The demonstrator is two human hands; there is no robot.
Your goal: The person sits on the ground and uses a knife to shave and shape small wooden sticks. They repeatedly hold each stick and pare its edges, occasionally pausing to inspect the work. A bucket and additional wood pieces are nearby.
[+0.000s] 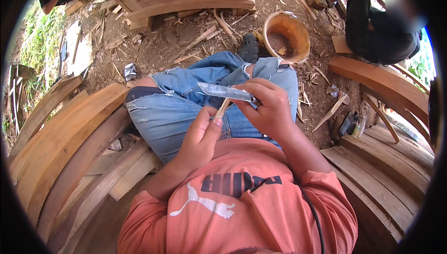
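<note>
A: How were the hands posed?

B: The right hand (267, 107) was raised over the lap, wrist bent, its fingers curled shut around the handle end of a knife blade (225, 92). The flat grey blade ran from the hand toward nine o'clock. The left hand (201, 138) came up from six o'clock, thumb and fingers pinched closed on a thin wooden stick (222, 108), whose upper end touched the blade's underside.

A: Where was all that?

B: Dead centre, above the denim shorts (179, 109), just in front of the orange shirt (237, 203).

A: Any room around?

B: Curved wooden planks (60, 133) hemmed in the nine o'clock side, and more planks (386, 161) lay at four o'clock. Open dirt strewn with wood chips lay toward twelve, with an orange bucket (287, 35) at one o'clock. Another person's dark sleeve (358, 16) was well apart at two o'clock.
</note>
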